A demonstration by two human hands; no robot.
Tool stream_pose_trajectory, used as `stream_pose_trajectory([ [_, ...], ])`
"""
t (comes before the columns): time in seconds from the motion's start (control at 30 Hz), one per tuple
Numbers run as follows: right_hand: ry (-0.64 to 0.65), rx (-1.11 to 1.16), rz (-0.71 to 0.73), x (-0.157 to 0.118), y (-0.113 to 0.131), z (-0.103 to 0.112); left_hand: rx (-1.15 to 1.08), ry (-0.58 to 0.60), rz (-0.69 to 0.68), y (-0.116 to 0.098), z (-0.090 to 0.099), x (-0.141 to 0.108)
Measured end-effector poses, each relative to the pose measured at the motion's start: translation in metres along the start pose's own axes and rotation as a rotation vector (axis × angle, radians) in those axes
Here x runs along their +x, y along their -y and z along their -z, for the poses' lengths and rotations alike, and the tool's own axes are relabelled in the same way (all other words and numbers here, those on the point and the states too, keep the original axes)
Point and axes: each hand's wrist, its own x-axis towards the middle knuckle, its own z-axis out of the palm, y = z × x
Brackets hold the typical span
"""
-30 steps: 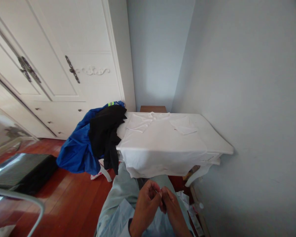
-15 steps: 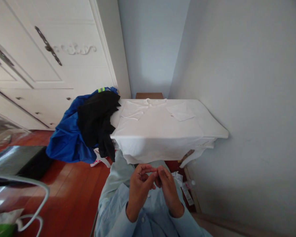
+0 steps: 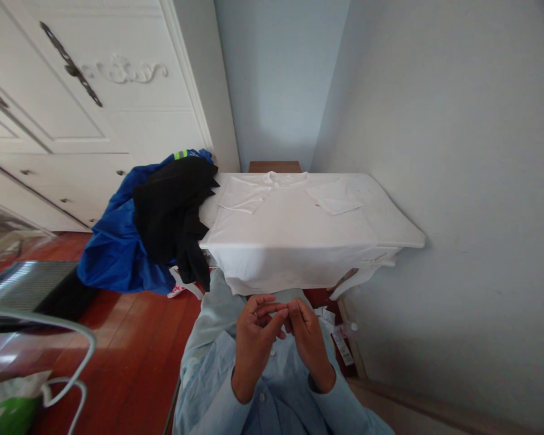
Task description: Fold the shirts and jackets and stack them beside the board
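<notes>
My left hand (image 3: pixel 257 338) and my right hand (image 3: pixel 307 335) meet at the fingertips above my lap, just in front of the table's near edge. Both are closed in a pinch, the thumbs and forefingers touching; anything between them is too small to make out. Beyond them a white shirt (image 3: pixel 290 223) lies spread on the white table (image 3: pixel 390 223), its collar at the far edge, its sleeves folded inward and its lower part hanging over the near edge. Neither hand touches it.
Black clothing (image 3: pixel 167 211) and a blue garment (image 3: pixel 113 254) hang over the table's left end. A white wardrobe (image 3: pixel 131 127) stands behind them. The wall (image 3: pixel 457 211) bounds the right side. A pale curved tube (image 3: pixel 79 329) is at the lower left.
The view has shifted slightly, so the table and clothes sit a little higher in it. My hands remain together, with little change in the fingers.
</notes>
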Motion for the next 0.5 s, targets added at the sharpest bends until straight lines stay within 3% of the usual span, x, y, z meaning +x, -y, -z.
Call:
stream_pose_trajectory([
  [0.2,0.047,-0.083,0.049,-0.001,-0.006,0.006,0.056,0.001,-0.013,0.003,0.002,0.0],
  [0.5,0.035,-0.158,0.038,-0.007,-0.024,0.018,0.337,0.044,-0.17,0.018,0.0,0.007],
])
